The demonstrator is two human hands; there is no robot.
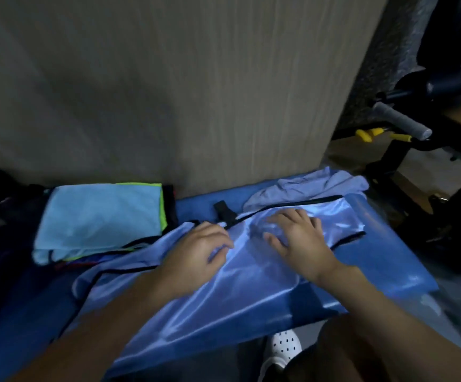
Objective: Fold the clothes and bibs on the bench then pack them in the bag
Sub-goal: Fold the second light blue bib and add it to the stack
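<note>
I had the shiny pale-blue bib, trimmed in black, spread across the blue counter, its near edge hanging over the front of the counter toward me. My right hand lay flat on the bib's far half, fingers straight and spread, pressing the cloth down. My left hand rested on the bib just left of it, the two hands close but apart. The left fingers were bent down onto the satin, and I could not tell whether they pinched a fold or only touched it.

A black clip sat at the bib's far edge, between my hands and the wall. To the left, a folded stack lay on the counter, light blue on top with neon-green and black edges showing at its right side. The bib's left corner reached its near edge. Behind the bib, at the counter's far right, a crumpled lavender garment sat bunched against the wood-grain wall panel. Beyond the counter's right end stood black gym equipment with a grey handle. A white perforated shoe showed below the counter's front edge.
</note>
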